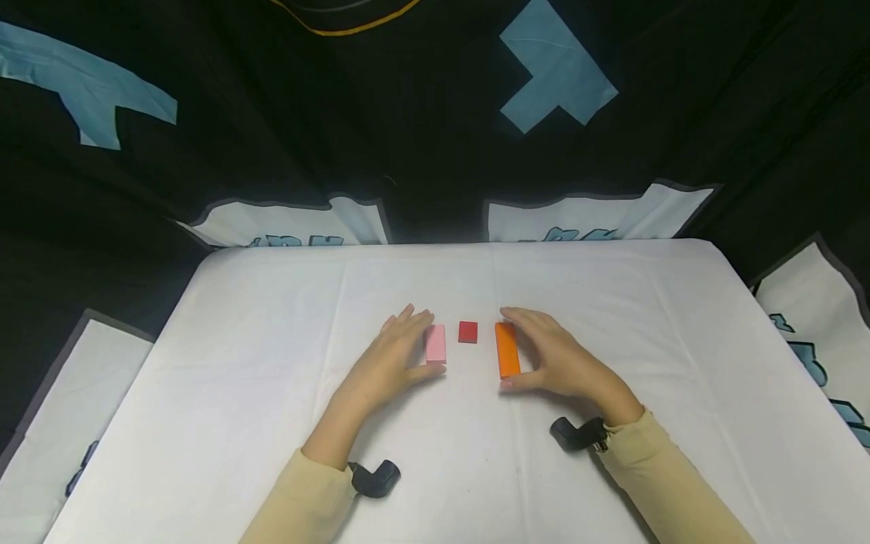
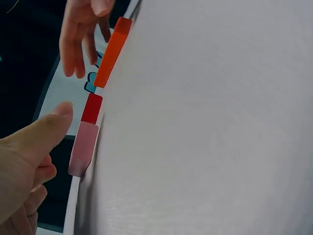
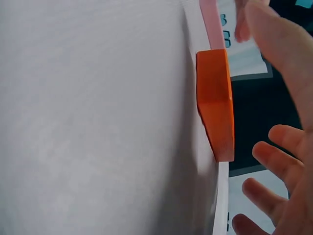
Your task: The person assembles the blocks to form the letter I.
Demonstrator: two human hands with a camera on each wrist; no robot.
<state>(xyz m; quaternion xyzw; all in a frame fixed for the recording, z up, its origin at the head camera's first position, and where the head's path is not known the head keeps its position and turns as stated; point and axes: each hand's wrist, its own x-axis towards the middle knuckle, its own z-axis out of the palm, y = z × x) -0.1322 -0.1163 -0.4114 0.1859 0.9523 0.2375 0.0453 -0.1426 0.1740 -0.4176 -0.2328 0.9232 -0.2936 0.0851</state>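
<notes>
Three blocks lie in a loose row on the white table: a pink block (image 1: 436,344), a small red block (image 1: 467,332) and a longer orange block (image 1: 507,350). My left hand (image 1: 387,366) curves beside the pink block, thumb at its near end and fingers at its far end. In the left wrist view, thumb and fingers stand apart from the pink block (image 2: 84,149). On the other side, my right hand (image 1: 564,366) spans the orange block the same way. The right wrist view has its spread fingers away from the orange block (image 3: 215,103). Between both hands sits the red block.
A white cloth covers the table (image 1: 217,393). Behind it hangs a dark curtain (image 1: 435,128) with light blue and white patches. Each wrist carries a black camera mount, the left mount (image 1: 376,479) and the right mount (image 1: 578,434), close above the cloth.
</notes>
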